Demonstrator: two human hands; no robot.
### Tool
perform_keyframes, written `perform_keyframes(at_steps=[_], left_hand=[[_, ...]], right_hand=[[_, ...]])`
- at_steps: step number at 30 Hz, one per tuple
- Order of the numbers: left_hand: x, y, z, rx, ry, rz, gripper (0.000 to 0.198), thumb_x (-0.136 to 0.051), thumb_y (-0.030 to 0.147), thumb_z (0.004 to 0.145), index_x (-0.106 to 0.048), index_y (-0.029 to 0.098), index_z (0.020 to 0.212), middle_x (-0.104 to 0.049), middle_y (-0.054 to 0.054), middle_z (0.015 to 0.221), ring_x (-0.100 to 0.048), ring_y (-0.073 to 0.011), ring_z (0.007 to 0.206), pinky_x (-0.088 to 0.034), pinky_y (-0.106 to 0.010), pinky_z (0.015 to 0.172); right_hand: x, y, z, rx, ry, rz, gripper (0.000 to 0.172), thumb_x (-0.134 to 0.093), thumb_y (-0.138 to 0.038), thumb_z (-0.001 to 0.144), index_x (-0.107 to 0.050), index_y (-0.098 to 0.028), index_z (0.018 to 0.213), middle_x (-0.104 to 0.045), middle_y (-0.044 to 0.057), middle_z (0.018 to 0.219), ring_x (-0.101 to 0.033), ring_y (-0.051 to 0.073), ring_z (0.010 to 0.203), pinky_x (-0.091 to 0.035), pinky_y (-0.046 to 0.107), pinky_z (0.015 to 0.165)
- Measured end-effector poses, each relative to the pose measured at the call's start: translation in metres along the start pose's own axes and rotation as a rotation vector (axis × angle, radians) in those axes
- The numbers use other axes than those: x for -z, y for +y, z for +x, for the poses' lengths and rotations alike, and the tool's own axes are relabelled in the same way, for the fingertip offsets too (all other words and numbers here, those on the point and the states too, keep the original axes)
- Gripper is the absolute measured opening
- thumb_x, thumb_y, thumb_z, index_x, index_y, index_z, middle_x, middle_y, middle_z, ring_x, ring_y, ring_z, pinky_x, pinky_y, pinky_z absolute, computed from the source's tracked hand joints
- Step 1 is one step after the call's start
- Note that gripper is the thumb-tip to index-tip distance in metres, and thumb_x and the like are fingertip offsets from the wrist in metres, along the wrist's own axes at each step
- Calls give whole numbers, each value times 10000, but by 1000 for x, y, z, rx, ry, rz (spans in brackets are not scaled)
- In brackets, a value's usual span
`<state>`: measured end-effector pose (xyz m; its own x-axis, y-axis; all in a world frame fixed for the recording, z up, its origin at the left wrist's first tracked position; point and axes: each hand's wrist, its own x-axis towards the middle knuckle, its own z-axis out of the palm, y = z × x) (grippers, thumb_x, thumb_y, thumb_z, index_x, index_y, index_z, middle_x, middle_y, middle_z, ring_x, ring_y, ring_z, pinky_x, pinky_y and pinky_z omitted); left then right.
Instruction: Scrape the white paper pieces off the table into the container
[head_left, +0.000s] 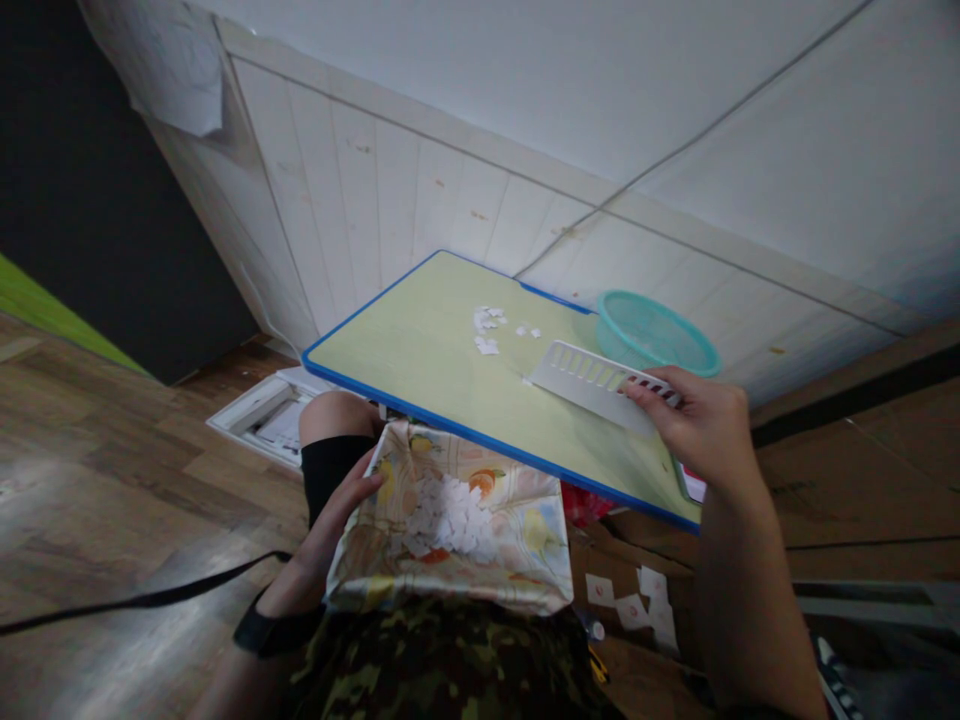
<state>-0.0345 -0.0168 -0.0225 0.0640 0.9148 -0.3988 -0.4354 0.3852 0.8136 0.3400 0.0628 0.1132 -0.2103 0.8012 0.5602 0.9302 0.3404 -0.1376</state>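
My right hand (701,425) grips a white slotted plastic scraper (592,382) that lies flat on a pale green tray table with a blue rim (420,350). A small heap of white paper bits (489,328) sits on the table beyond the scraper's far edge. My left hand (341,515) holds the left edge of a floral cloth bag (450,535) on my lap, just below the table's near rim. The bag hangs open and holds many white bits (450,515).
A teal plastic basket (656,335) stands at the table's far right corner against the white panelled wall. White cards (637,600) lie on cardboard at lower right. A white frame (262,410) lies on the wooden floor to the left; a black strap (142,598) crosses it.
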Motion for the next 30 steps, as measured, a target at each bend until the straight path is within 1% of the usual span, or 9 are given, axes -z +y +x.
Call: perform_keyframes(at_steps=[3,8,13,18,21,24,27,30], left_hand=[[0,1,0,-22,40,52,684,-670,452,843,-513,267,1483,-582,-16,1492,-376,-332,1460,-383,-404,1150],[4,-1,0,-28,41,69,639,-655,438,861,-531,284,1468,-569,3,1507,-381,-299,1462,-354,-388,1168],[3,-2,1,-33,-8,17,647,-628,440,877,-496,291,1492,-553,8,1522,-358,-314,1473,-350,-419,1173],[2,-1,2,-18,24,48,677,-642,449,862,-485,279,1499,-566,-3,1512,-386,-324,1457,-362,-419,1163],[1,0,1,1,16,56,679,-628,453,870,-467,288,1509,-567,-4,1512,-409,-322,1444,-387,-430,1146],[0,1,0,14,25,61,690,-632,477,862,-474,284,1505,-596,-21,1482,-430,-344,1428,-408,-455,1129],[0,1,-1,8,40,56,698,-646,484,850,-492,267,1496,-604,-29,1472,-402,-357,1442,-374,-461,1153],[1,0,-1,-21,27,61,675,-651,462,858,-506,265,1487,-551,-13,1519,-343,-331,1476,-333,-418,1179]], right_hand=[[-1,0,1,-1,21,-31,254,-638,-402,899,-753,-178,930,-715,38,696,-609,151,549,-424,260,555],[0,1,0,-29,-32,52,254,-651,-417,890,-752,-185,913,-709,22,687,-586,136,527,-419,251,527],[1,3,-2,-44,-10,60,261,-667,-430,879,-755,-187,915,-711,20,688,-584,137,529,-423,259,535],[1,-1,-2,-41,-30,96,255,-660,-420,882,-754,-184,900,-720,26,700,-592,139,532,-423,258,521],[0,-4,-2,-40,-42,110,254,-652,-421,886,-755,-188,902,-725,29,708,-594,142,536,-423,256,518],[1,-4,-1,-42,-65,112,261,-645,-426,891,-754,-189,904,-730,35,720,-610,150,557,-423,256,523],[6,-4,-1,-38,-91,91,262,-640,-424,894,-753,-188,918,-726,35,703,-617,158,561,-418,260,529],[15,-4,-1,-7,-98,0,269,-632,-426,897,-754,-189,936,-717,40,684,-616,168,554,-409,271,539]])
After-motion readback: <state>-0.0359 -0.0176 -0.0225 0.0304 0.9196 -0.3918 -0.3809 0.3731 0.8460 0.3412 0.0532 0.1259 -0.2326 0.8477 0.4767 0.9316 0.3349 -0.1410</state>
